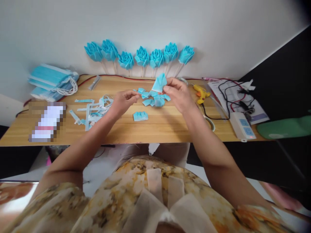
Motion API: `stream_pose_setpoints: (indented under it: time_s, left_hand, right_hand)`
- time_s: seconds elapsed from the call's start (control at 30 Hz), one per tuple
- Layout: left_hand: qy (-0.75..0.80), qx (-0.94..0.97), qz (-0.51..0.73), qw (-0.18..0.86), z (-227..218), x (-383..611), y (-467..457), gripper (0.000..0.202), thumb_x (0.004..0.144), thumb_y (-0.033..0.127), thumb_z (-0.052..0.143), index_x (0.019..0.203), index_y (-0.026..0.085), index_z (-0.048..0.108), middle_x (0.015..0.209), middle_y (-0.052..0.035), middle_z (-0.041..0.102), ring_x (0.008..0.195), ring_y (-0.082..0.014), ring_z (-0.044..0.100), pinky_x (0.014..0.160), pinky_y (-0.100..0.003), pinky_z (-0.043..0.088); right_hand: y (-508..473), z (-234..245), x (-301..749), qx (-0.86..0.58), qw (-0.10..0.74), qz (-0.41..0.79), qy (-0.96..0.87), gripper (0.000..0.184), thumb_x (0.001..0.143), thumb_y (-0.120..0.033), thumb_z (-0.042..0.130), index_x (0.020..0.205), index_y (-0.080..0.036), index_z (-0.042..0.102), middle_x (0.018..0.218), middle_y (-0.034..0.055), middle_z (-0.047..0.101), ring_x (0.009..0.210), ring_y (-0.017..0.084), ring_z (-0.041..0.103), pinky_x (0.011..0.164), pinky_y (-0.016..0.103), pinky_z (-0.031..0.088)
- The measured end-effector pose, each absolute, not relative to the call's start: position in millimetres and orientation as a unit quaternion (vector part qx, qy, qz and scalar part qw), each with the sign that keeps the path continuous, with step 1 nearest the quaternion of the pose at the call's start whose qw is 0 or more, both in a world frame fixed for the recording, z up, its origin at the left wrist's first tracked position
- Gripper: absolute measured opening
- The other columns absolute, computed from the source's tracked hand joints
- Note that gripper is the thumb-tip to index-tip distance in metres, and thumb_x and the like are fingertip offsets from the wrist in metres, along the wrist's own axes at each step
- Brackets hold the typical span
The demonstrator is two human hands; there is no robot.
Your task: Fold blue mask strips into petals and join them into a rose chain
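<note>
My right hand pinches a folded blue petal piece and holds it up above a small pile of blue folded pieces on the wooden table. My left hand hovers just left of that pile, fingers curled with the tips together; whether anything sits between them I cannot make out. A single folded blue piece lies on the table nearer to me, below the pile.
Several finished blue flowers on sticks lean against the wall. A stack of blue face masks lies far left, cut strips beside it. A yellow glue gun, cables and a white power strip lie at the right.
</note>
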State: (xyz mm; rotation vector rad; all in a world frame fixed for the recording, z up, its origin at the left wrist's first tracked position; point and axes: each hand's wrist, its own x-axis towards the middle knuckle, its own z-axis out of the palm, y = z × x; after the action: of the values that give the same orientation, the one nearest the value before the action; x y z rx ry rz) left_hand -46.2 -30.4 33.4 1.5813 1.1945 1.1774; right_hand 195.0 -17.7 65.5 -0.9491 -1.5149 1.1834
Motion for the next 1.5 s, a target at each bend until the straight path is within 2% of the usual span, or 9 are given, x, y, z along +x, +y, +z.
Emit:
stream_pose_setpoints:
  time_s: [0.2, 0.53, 0.67, 0.83, 0.97, 1.03, 1.2, 1.3, 1.5]
  left_hand:
    - [0.545, 0.777, 0.245, 0.200, 13, -63, -27, 0.011, 0.078, 0.025, 0.073, 0.067, 0.023, 0.075, 0.064, -0.0024, 0.066, 0.057, -0.0162, 0.047, 0.060, -0.030, 0.026]
    - [0.562, 0.814, 0.038, 0.142, 9, -55, -38, 0.018, 0.086, 0.024, 0.056, 0.083, 0.020, 0.073, 0.087, -0.0057, 0.076, 0.077, -0.0210, 0.065, 0.063, -0.029, 0.033]
    - [0.525, 0.827, 0.084, 0.180, 24, -56, -37, 0.017, 0.089, 0.025, 0.057, 0.089, 0.017, 0.072, 0.092, -0.0076, 0.076, 0.083, -0.0214, 0.066, 0.071, -0.029, 0.039]
    - [0.460, 0.847, 0.179, 0.195, 43, -56, -29, 0.015, 0.091, 0.024, 0.057, 0.085, 0.018, 0.069, 0.082, -0.0058, 0.072, 0.077, -0.0200, 0.063, 0.074, -0.030, 0.040]
    - [0.464, 0.824, 0.236, 0.221, 53, -49, -20, 0.010, 0.088, 0.018, 0.057, 0.083, 0.018, 0.066, 0.081, -0.0045, 0.070, 0.076, -0.0188, 0.061, 0.074, -0.030, 0.041]
    - [0.456, 0.778, 0.314, 0.296, 53, -45, -16, 0.009, 0.089, 0.018, 0.055, 0.089, 0.017, 0.063, 0.083, -0.0037, 0.069, 0.076, -0.0170, 0.060, 0.074, -0.029, 0.043]
    - [0.398, 0.552, 0.461, 0.569, 40, -32, -13, 0.045, 0.098, 0.056, 0.053, 0.118, 0.016, 0.063, 0.100, -0.0086, 0.071, 0.089, -0.0194, 0.066, 0.081, -0.032, 0.053]
    - [0.376, 0.515, 0.429, 0.640, 28, -28, -18, 0.056, 0.087, 0.068, 0.066, 0.107, 0.016, 0.068, 0.097, -0.0091, 0.071, 0.092, -0.0215, 0.067, 0.085, -0.035, 0.053]
    - [0.418, 0.550, 0.354, 0.631, 17, -25, -25, 0.044, 0.070, 0.051, 0.087, 0.092, 0.015, 0.075, 0.093, -0.0069, 0.075, 0.085, -0.0191, 0.066, 0.086, -0.036, 0.054]
  right_hand:
    - [-31, 35, 209, -0.404, 0.429, 0.500, -0.635, 0.019, 0.077, -0.035, 0.076, 0.074, -0.020, 0.064, 0.070, -0.0033, 0.059, 0.067, 0.011, 0.055, 0.071, 0.030, 0.047]
    - [-37, 10, 209, -0.397, 0.436, 0.591, -0.550, 0.025, 0.072, -0.040, 0.082, 0.076, -0.020, 0.066, 0.072, -0.0033, 0.063, 0.068, 0.011, 0.059, 0.071, 0.028, 0.050]
    - [-34, 17, 204, -0.410, 0.403, 0.578, -0.580, 0.023, 0.072, -0.039, 0.080, 0.077, -0.020, 0.069, 0.077, -0.0031, 0.065, 0.076, 0.012, 0.059, 0.083, 0.030, 0.048]
    - [-24, 21, 188, -0.370, 0.361, 0.583, -0.627, 0.021, 0.072, -0.039, 0.081, 0.072, -0.021, 0.070, 0.095, 0.0018, 0.071, 0.107, 0.020, 0.063, 0.101, 0.035, 0.043]
    - [-11, 25, 175, -0.374, 0.329, 0.594, -0.632, 0.026, 0.070, -0.043, 0.082, 0.071, -0.020, 0.069, 0.075, -0.0022, 0.065, 0.076, 0.014, 0.058, 0.080, 0.031, 0.044]
    - [-4, 27, 172, -0.384, 0.342, 0.585, -0.626, 0.027, 0.069, -0.043, 0.083, 0.073, -0.019, 0.070, 0.070, -0.0032, 0.063, 0.067, 0.012, 0.053, 0.071, 0.028, 0.041]
    - [6, 24, 172, -0.406, 0.446, 0.591, -0.535, 0.028, 0.069, -0.045, 0.083, 0.078, -0.021, 0.072, 0.071, -0.0022, 0.068, 0.064, 0.012, 0.057, 0.066, 0.028, 0.045]
    - [4, 18, 173, -0.407, 0.508, 0.573, -0.498, 0.024, 0.066, -0.041, 0.084, 0.075, -0.022, 0.071, 0.070, -0.0041, 0.066, 0.065, 0.011, 0.055, 0.066, 0.026, 0.045]
    - [-3, 12, 170, -0.409, 0.498, 0.545, -0.537, 0.020, 0.072, -0.039, 0.081, 0.075, -0.022, 0.071, 0.071, -0.0036, 0.065, 0.065, 0.011, 0.055, 0.064, 0.026, 0.044]
